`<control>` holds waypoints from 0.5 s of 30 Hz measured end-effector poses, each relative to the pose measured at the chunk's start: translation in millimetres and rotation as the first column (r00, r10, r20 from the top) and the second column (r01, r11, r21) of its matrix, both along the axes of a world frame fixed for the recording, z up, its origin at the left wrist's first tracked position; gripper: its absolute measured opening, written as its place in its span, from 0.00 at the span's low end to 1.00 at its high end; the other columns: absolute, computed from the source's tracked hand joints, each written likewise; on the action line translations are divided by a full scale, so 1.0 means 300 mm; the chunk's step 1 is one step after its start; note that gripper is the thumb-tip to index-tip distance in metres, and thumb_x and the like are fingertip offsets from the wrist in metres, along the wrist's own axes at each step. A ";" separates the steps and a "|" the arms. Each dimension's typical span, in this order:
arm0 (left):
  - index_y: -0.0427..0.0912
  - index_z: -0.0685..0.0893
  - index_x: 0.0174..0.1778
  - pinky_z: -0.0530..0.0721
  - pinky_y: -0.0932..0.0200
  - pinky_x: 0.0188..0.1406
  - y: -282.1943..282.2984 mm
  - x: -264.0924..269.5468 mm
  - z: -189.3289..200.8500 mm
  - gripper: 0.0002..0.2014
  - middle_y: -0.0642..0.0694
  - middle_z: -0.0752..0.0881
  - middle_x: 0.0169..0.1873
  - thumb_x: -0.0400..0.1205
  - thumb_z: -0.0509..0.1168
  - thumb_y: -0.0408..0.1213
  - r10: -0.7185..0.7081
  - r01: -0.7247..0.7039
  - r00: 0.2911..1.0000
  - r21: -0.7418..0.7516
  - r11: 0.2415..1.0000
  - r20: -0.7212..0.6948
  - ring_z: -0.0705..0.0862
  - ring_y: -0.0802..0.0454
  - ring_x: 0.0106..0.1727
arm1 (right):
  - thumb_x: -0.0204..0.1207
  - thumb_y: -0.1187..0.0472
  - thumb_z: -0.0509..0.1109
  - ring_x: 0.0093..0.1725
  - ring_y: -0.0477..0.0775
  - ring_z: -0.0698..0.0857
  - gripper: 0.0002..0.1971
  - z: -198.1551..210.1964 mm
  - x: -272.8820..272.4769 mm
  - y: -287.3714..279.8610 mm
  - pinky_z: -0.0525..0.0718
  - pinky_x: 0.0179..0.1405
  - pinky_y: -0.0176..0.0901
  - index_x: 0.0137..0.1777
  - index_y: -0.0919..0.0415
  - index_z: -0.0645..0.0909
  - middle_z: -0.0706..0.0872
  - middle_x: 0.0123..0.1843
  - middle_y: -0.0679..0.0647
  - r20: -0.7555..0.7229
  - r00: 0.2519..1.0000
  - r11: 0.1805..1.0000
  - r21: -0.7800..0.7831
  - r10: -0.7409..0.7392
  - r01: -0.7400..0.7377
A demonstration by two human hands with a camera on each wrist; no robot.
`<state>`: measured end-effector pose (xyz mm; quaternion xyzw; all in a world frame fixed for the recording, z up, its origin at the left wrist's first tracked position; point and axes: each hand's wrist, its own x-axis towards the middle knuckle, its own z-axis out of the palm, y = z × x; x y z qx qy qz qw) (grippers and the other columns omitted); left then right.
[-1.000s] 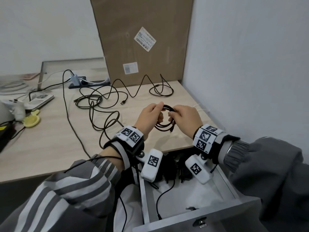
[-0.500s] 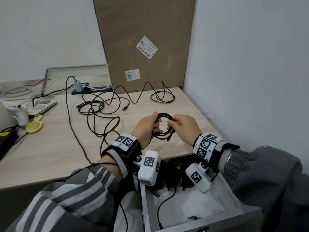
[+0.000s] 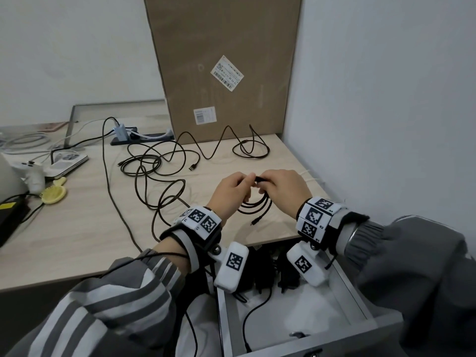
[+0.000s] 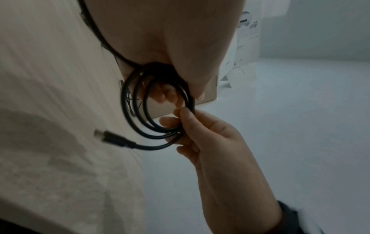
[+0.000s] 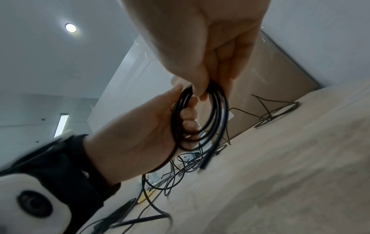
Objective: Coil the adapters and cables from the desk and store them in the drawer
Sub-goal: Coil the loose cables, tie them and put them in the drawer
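At the bottom of the frame the drawer (image 3: 360, 305) stands open below both wrists. Just above it, mid-frame, the left hand (image 3: 229, 191) and right hand (image 3: 286, 189) both pinch the small black coil (image 3: 255, 204), its plug end dangling. I'd tuck that end in before lowering it, as loose cables (image 3: 159, 166) farther back on the desk (image 3: 77, 228) wait.

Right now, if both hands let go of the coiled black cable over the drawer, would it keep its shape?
Probably not fully. The coiled black cable has no tie, only the left hand and right hand pinching its loops, so it would likely spring looser. Its free plug end already dangles, suggesting a floppy, light cord that could snag the drawer edge.
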<state>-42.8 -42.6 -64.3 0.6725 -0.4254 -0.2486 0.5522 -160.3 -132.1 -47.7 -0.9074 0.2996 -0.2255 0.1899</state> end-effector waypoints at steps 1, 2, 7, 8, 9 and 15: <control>0.37 0.83 0.46 0.77 0.61 0.38 -0.001 0.004 0.000 0.17 0.49 0.82 0.30 0.87 0.58 0.47 0.007 -0.008 0.999 -0.021 1.000 -0.043 0.79 0.56 0.33 | 0.79 0.58 0.65 0.43 0.52 0.86 0.09 -0.006 0.002 -0.001 0.83 0.47 0.52 0.44 0.57 0.87 0.90 0.39 0.48 0.058 0.997 0.999 0.032 -0.041 0.039; 0.38 0.83 0.46 0.78 0.61 0.40 -0.004 0.011 -0.002 0.17 0.48 0.85 0.33 0.87 0.58 0.48 0.007 -0.009 0.996 -0.032 0.999 -0.084 0.82 0.55 0.35 | 0.79 0.59 0.65 0.42 0.52 0.86 0.09 -0.012 0.005 -0.003 0.83 0.47 0.52 0.43 0.59 0.86 0.90 0.38 0.48 0.120 0.989 0.995 0.073 -0.081 0.073; 0.42 0.81 0.42 0.79 0.56 0.52 -0.009 0.020 0.014 0.19 0.48 0.88 0.36 0.88 0.52 0.51 -0.045 0.044 0.953 -0.009 0.999 -0.301 0.85 0.51 0.44 | 0.79 0.59 0.65 0.44 0.50 0.87 0.08 -0.028 0.017 0.017 0.82 0.48 0.46 0.45 0.59 0.86 0.91 0.40 0.48 0.284 0.940 0.971 0.194 -0.192 0.140; 0.42 0.80 0.42 0.78 0.57 0.50 -0.009 0.021 0.024 0.21 0.49 0.86 0.32 0.89 0.51 0.52 -0.054 0.052 0.927 -0.017 0.999 -0.370 0.84 0.51 0.42 | 0.79 0.59 0.65 0.44 0.50 0.87 0.08 -0.029 0.018 0.023 0.82 0.48 0.45 0.46 0.59 0.86 0.91 0.41 0.48 0.304 0.932 0.969 0.205 -0.196 0.137; 0.42 0.80 0.42 0.78 0.59 0.47 -0.008 0.022 0.034 0.22 0.50 0.82 0.27 0.89 0.50 0.53 -0.065 0.057 0.899 -0.031 0.998 -0.433 0.84 0.52 0.39 | 0.80 0.59 0.65 0.44 0.49 0.87 0.08 -0.030 0.019 0.027 0.81 0.48 0.43 0.47 0.59 0.85 0.91 0.41 0.49 0.316 0.928 0.968 0.213 -0.197 0.133; 0.41 0.77 0.40 0.71 0.62 0.35 -0.004 0.026 0.050 0.17 0.56 0.68 0.18 0.89 0.52 0.46 -0.021 0.008 0.934 -0.039 0.999 -0.356 0.72 0.54 0.28 | 0.79 0.59 0.67 0.41 0.48 0.86 0.07 -0.024 0.018 0.019 0.82 0.47 0.45 0.46 0.60 0.85 0.90 0.41 0.49 0.257 0.961 0.971 0.234 -0.104 0.043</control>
